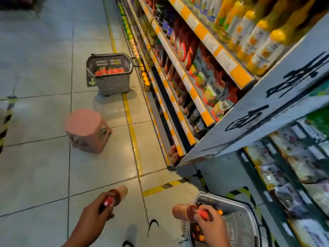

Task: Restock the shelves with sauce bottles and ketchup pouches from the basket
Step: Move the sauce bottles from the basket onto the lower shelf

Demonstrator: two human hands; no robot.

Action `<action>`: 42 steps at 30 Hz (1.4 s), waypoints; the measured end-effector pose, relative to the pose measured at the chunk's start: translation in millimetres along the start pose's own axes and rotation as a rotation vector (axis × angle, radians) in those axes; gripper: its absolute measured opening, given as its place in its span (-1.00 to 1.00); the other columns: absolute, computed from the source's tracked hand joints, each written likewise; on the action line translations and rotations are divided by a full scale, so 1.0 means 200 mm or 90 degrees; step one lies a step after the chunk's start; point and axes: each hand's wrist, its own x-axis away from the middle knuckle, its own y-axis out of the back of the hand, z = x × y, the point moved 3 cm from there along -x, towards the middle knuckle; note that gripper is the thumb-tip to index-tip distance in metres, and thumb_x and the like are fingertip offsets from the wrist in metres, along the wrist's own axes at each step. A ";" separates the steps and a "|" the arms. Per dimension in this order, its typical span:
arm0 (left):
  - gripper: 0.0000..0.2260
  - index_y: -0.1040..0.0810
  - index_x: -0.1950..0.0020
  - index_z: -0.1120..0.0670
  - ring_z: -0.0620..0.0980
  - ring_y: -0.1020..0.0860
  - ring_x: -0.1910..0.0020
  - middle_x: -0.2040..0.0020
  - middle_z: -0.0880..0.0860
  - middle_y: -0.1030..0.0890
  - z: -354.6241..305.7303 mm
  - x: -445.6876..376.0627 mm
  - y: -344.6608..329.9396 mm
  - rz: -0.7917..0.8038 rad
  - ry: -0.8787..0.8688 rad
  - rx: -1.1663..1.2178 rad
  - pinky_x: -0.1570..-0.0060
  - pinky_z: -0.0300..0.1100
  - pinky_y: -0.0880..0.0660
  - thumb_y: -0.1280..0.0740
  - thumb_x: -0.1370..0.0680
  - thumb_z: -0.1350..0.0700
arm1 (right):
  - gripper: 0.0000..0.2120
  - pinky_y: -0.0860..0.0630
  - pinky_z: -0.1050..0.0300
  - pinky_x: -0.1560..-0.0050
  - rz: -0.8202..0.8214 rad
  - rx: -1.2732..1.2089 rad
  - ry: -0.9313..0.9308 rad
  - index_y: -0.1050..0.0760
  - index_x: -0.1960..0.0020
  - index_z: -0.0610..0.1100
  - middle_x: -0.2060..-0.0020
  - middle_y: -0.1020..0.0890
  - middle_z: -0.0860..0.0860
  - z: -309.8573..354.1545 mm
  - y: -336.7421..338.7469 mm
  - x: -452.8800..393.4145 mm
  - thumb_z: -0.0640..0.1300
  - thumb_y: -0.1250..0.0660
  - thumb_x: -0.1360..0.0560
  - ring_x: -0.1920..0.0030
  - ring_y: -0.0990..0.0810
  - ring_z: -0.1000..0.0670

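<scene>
- We grip one red-capped bottle (119, 194) in our left hand (96, 213) and a second bottle (185, 212) in our right hand (211, 222), above a grey basket (244, 221) (contents blurred).
- Tiled floor (44, 166); shelves (179, 72) right; pink stool (85, 128); far basket (110, 73).

red-capped sauce bottle (117, 195), second bottle (185, 212), grey basket (240, 227)

Each hand grips a sauce bottle: left hand (97, 210) one bottle (116, 194), right hand (210, 222) another (184, 212) just above a grey basket (240, 221).
</scene>
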 end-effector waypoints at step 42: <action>-0.74 -0.54 -0.27 -0.11 0.01 -0.64 0.10 0.00 -0.01 -0.68 -0.60 -3.20 0.40 0.424 -0.174 -0.370 0.07 -0.01 -0.58 -0.38 -0.59 0.05 | -0.80 -0.61 -0.10 0.15 -0.114 -0.291 -0.261 -0.54 0.06 -0.08 0.34 -0.68 -0.02 1.58 -1.60 -1.68 -0.36 -0.42 -0.55 0.36 -0.63 0.03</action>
